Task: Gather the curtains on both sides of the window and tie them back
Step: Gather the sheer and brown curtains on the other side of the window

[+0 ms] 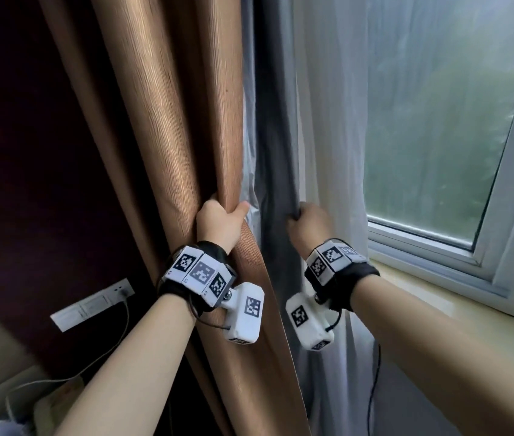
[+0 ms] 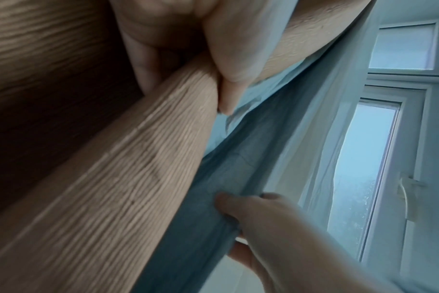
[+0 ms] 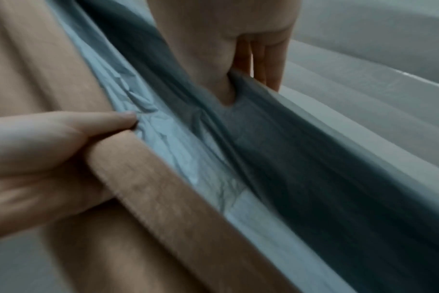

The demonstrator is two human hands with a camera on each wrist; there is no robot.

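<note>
Left hand (image 1: 219, 223) gripping brown curtain (image 1: 167, 127), right hand (image 1: 307, 225) gripping grey curtain (image 1: 276, 146)

The ribbed brown fabric curtain (image 1: 167, 127) hangs frame-left of the grey sheer curtain (image 1: 276, 152); the white-framed window (image 1: 438, 127) fills the right.

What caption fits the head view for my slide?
Left hand grips the brown curtain while right hand gathers the grey curtain beside the window.

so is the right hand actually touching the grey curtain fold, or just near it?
Touching. In the right wrist view the right hand pinches the grey curtain fold between thumb and fingers, and the cloth puckers at the thumb tip.
</note>
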